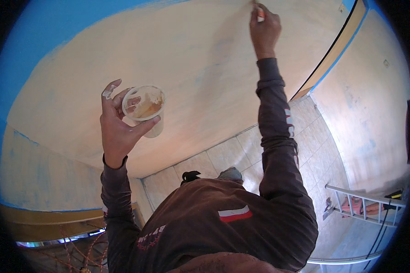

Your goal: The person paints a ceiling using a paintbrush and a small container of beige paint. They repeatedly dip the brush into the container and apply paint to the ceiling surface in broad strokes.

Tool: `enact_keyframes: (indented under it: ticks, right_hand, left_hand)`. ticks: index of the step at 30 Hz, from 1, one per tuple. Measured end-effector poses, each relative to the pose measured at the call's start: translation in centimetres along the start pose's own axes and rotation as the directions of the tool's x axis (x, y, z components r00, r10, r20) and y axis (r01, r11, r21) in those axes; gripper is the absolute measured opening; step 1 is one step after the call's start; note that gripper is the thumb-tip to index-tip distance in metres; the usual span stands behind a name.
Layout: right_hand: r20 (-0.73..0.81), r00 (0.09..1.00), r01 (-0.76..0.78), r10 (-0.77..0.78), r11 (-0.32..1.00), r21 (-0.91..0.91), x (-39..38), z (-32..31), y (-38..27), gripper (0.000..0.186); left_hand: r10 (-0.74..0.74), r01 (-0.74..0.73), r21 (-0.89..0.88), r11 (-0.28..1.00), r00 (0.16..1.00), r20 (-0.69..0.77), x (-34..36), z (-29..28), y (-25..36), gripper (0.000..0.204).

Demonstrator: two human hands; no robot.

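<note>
My left hand (118,123), streaked with white paint on its fingers, grips a clear plastic cup (156,123) holding some cream paint. Higher up and to the right, my right hand (265,32) is closed around a brush with an orange-and-white handle (261,13) at the wall (182,54); its bristles are mostly hidden behind my fingers. The wall is coated cream over most of its surface, with faint bluish patches and a bright blue band (45,22) along the upper left.
Pale floor tiles (225,152) run along the wall's foot. A metal ladder (346,189) is at lower right, with a pink object (354,205) behind its rungs. A dark-edged frame (333,54) borders another cream wall (364,123). Tangled orange wires (89,252) show at lower left.
</note>
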State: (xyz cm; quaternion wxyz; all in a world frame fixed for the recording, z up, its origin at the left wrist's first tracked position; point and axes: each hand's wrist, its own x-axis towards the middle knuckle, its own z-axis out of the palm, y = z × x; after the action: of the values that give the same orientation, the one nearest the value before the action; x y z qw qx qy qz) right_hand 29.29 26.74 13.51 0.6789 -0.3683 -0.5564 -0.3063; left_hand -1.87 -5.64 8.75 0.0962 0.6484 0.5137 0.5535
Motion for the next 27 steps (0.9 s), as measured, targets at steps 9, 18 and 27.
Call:
enact_keyframes:
  ticks: [9, 18, 27]
  right_hand:
    - [0.023, 0.994, 0.098, -0.111, 0.946, 0.309, 0.8, -1.0, -14.5, 0.03]
    - [0.001, 0.979, 0.165, -0.204, 0.797, 0.582, 4.1, -3.8, -19.1, 0.025]
    - [0.371, 0.928, -0.301, -0.032, 0.521, 0.799, 8.1, 0.1, -6.9, 0.019]
  left_hand:
    - [-0.032, 0.031, -0.022, 0.999, 0.999, -0.028, 0.2, 0.1, 1.8, 0.104]
    - [-0.085, 0.086, 0.004, 0.996, 0.996, -0.018, 1.5, -0.1, 3.9, 0.101]
    - [-0.08, 0.079, -0.052, 0.996, 0.997, -0.014, 1.9, 0.0, 4.2, 0.101]
